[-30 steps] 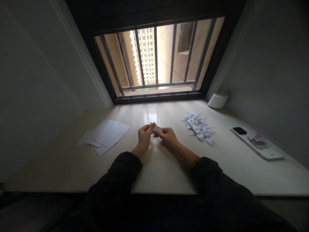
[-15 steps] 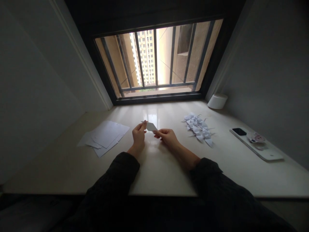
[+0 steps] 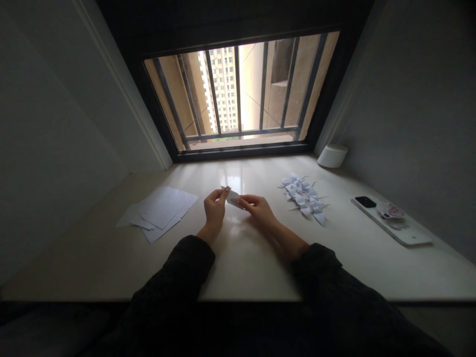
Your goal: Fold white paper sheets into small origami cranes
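A small folded piece of white paper is held just above the pale table in front of me. My left hand pinches its left tip with thumb and forefinger. My right hand pinches its right end, fingers closed on it. Both forearms wear dark sleeves. To the left of my left hand lies a loose stack of white paper sheets. A heap of several small folded white paper figures lies to the right of my right hand.
A white phone with a round pink sticker lies at the right of the table. A white round container stands at the back right corner. A barred window lies behind the table, with walls on both sides.
Both hands have shifted slightly left with the folded paper. The paper was turned between the fingers, and now the right hand's fingers close over its right end again.
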`<state>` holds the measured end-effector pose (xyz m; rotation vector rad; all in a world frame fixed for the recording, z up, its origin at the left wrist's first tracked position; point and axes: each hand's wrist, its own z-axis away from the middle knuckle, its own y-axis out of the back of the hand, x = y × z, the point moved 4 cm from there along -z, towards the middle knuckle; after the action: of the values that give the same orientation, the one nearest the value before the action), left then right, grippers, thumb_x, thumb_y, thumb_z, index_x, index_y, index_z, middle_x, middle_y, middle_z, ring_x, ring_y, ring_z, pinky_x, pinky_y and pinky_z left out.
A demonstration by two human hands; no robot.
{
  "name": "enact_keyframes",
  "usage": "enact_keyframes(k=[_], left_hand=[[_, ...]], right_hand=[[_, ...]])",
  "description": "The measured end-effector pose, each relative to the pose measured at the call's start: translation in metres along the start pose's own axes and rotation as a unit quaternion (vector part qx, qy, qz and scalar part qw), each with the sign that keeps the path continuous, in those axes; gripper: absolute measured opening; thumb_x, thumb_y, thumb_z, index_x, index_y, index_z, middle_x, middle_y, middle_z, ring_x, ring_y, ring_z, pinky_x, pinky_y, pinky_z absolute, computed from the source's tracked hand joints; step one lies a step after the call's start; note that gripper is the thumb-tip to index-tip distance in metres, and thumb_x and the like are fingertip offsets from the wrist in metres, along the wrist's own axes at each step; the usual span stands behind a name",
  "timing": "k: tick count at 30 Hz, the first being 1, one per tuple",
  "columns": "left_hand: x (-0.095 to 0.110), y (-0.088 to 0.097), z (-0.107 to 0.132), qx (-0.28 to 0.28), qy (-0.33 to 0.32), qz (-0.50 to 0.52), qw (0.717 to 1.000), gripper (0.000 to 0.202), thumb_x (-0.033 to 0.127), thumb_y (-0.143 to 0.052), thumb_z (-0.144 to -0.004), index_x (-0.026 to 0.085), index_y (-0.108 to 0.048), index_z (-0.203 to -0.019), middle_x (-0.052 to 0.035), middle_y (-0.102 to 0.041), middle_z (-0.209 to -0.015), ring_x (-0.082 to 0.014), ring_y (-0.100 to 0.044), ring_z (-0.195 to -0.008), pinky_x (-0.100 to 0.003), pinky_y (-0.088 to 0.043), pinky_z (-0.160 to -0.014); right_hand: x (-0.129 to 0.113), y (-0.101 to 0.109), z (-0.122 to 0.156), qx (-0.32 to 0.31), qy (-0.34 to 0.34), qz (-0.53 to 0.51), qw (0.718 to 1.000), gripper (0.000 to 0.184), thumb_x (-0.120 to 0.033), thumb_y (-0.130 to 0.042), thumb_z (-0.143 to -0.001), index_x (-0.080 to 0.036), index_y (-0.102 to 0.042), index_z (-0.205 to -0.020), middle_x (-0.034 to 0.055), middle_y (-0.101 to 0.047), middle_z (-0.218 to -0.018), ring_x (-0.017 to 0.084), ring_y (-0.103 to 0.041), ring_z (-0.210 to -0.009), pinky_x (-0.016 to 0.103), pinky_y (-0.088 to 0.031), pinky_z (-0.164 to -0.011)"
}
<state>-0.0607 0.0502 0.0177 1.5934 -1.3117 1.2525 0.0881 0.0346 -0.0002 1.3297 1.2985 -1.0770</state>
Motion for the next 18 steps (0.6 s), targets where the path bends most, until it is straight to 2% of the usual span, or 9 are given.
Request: enact_keyframes(k=[3, 6, 10, 15, 18], left_hand=[[0.002, -0.006, 0.003, -0.046, -0.016, -0.019, 0.999, 0.028, 0.045, -0.068, -0.07, 0.017, -0.07, -0.068, -0.0011, -0.063, -0.064, -0.0129, -0.053, -0.062, -0.025, -0.036, -0.058], [0.001, -0.008, 0.005, -0.069, 0.014, -0.013, 0.997, 0.028, 0.045, -0.069, -0.07, 0.017, -0.071, -0.069, -0.0017, -0.065, -0.066, -0.0129, -0.054, -0.064, -0.025, -0.037, -0.06], [0.0, -0.008, 0.007, -0.064, 0.072, 0.005, 0.995, 0.027, 0.044, -0.068, -0.07, 0.018, -0.072, -0.072, -0.0035, -0.069, -0.074, -0.0135, -0.055, -0.068, -0.025, -0.037, -0.063], [-0.003, -0.01, 0.007, -0.059, 0.081, 0.018, 0.995, 0.031, 0.047, -0.069, -0.067, 0.017, -0.071, -0.073, -0.0038, -0.067, -0.072, -0.0137, -0.054, -0.067, -0.026, -0.037, -0.062], [-0.009, -0.009, 0.004, -0.068, 0.094, 0.045, 0.992, 0.035, 0.05, -0.069, -0.067, 0.016, -0.069, -0.072, -0.003, -0.063, -0.068, -0.0141, -0.053, -0.064, -0.027, -0.039, -0.062]], right_hand=[[-0.001, 0.004, -0.002, 0.038, 0.008, -0.008, 0.999, 0.037, -0.051, -0.071, -0.065, -0.018, -0.074, -0.081, 0.0072, -0.073, -0.079, 0.02, -0.063, -0.07, 0.03, -0.047, -0.064], [0.002, 0.006, -0.004, 0.053, 0.019, -0.009, 0.998, 0.033, -0.049, -0.071, -0.066, -0.016, -0.073, -0.07, 0.0059, -0.071, -0.069, 0.018, -0.061, -0.064, 0.029, -0.046, -0.063], [0.006, 0.005, -0.005, 0.056, 0.021, 0.0, 0.998, 0.032, -0.048, -0.068, -0.068, -0.016, -0.072, -0.068, 0.0049, -0.069, -0.065, 0.016, -0.059, -0.06, 0.028, -0.043, -0.059], [0.006, 0.002, -0.006, 0.043, 0.021, 0.017, 0.999, 0.034, -0.049, -0.065, -0.07, -0.016, -0.072, -0.071, 0.0048, -0.069, -0.067, 0.016, -0.058, -0.061, 0.028, -0.044, -0.059], [0.002, 0.0, -0.005, 0.013, 0.03, -0.013, 0.999, 0.037, -0.053, -0.062, -0.072, -0.017, -0.071, -0.07, 0.0048, -0.068, -0.067, 0.017, -0.059, -0.064, 0.029, -0.045, -0.061]])
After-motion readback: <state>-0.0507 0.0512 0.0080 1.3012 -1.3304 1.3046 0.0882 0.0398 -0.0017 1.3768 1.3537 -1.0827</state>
